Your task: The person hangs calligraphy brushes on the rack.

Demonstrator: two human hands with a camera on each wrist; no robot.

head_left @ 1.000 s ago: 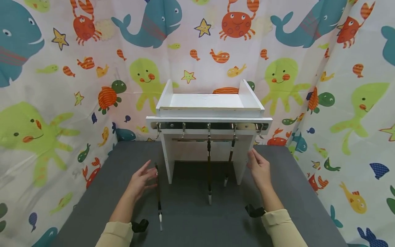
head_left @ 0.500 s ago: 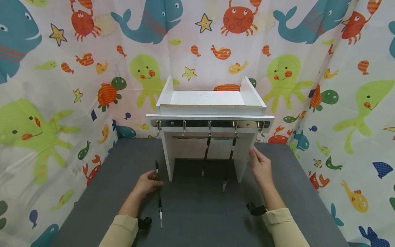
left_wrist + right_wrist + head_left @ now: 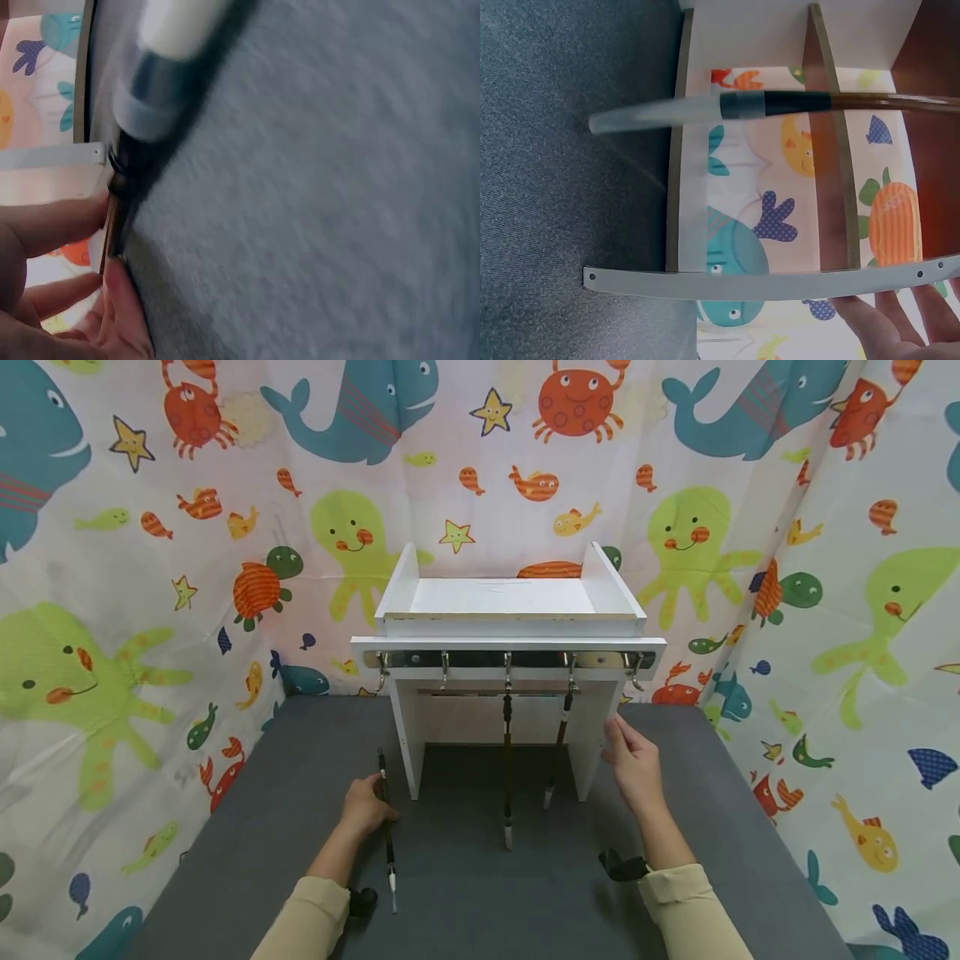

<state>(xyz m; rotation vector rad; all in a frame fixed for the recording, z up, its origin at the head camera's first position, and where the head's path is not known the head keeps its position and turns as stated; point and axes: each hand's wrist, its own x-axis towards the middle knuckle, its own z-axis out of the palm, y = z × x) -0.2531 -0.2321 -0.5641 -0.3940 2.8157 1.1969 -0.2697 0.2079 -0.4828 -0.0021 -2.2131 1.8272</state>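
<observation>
My left hand point(image 3: 366, 807) pinches the handle of a writing brush point(image 3: 390, 852) lying on the grey table to the left. In the left wrist view, thumb and fingers point(image 3: 56, 225) meet around its dark handle, and its white tip end point(image 3: 180, 26) looms close. On the right, my right hand point(image 3: 636, 772) grips the front edge of the side panel point(image 3: 592, 760) of a white shelf point(image 3: 510, 628). Two more brushes hang from its hooks: one in the middle point(image 3: 507, 768), one further right point(image 3: 559, 743). The right wrist view shows a hanging brush point(image 3: 799, 103), blurred at its tip.
A metal hook strip point(image 3: 480, 659) with several hooks runs along the shelf's front, above the hanging brushes. The shelf stands at the back of the grey table point(image 3: 465, 910). Behind it and at both sides hangs a sea-animal curtain point(image 3: 465, 452).
My left hand has come down and rightward onto the lying brush and taken hold of it. The hanging brushes swing, while my right hand stays at the shelf panel.
</observation>
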